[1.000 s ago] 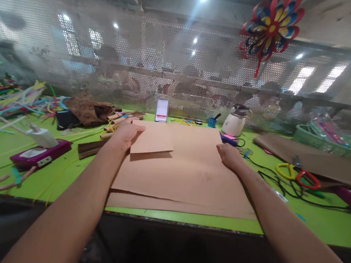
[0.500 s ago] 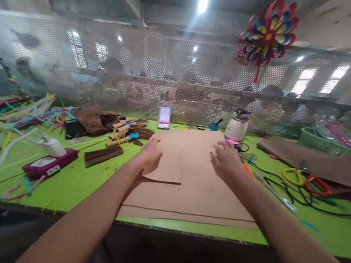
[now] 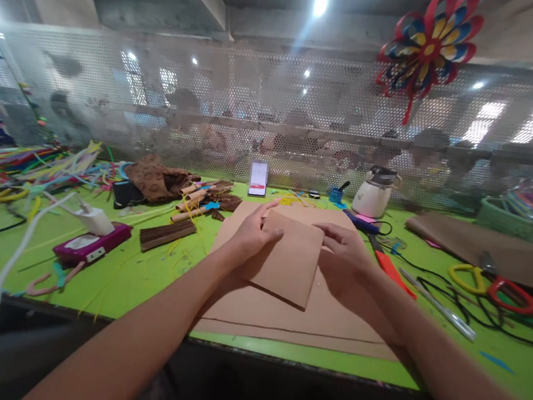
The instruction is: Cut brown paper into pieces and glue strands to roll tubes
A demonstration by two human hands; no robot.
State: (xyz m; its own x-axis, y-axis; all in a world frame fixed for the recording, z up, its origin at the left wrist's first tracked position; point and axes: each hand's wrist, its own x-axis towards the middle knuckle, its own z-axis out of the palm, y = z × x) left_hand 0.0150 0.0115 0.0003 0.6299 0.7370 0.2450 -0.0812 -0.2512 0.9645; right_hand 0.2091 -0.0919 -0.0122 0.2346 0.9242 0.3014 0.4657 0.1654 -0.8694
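The left hand [image 3: 250,235] pinched the card [image 3: 288,263] over the large sheet [image 3: 330,319] on the worktop [image 3: 150,289], the right hand [image 3: 348,253] at its edge, grip unclear, seemingly positioning it, with steady alignment probably needed next.

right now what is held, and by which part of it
A small tan rectangular paper piece: the left hand holds its left edge, thumb on top; the right hand is at its upper right corner, grip unclear.

This looked like a craft workshop: the cluttered green worktop [image 3: 152,272] held coloured strips [image 3: 45,157] towards nine o'clock and scissors [image 3: 491,291] around three, below a flower decoration [image 3: 428,49] at one.
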